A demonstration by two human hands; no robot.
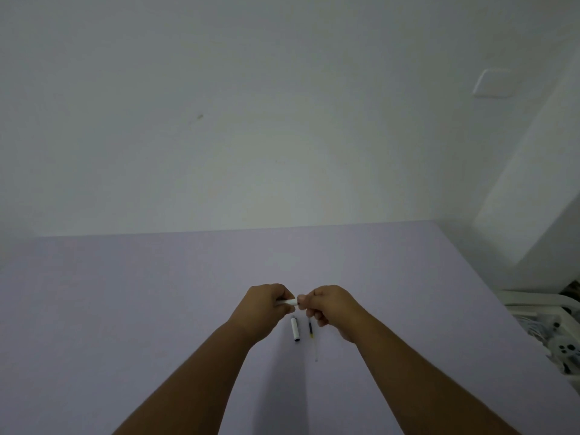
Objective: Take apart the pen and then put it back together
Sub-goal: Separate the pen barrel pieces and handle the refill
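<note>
My left hand (pixel 266 309) grips the white pen barrel (pixel 288 301), which lies roughly level and points right. My right hand (pixel 329 304) pinches at the barrel's right end with thumb and forefinger; whatever small part it holds is hidden by the fingers. On the lilac table (pixel 157 309), just below the hands, lies the white pen cap (pixel 295 329) with a dark tip. Right of the cap lies the thin ink refill (pixel 312 339), dark at its far end and pale toward me.
A white wall stands behind the table's far edge. At the right, past the table's edge, sit a white rack (pixel 533 301) and some white items with black dots (pixel 565 353).
</note>
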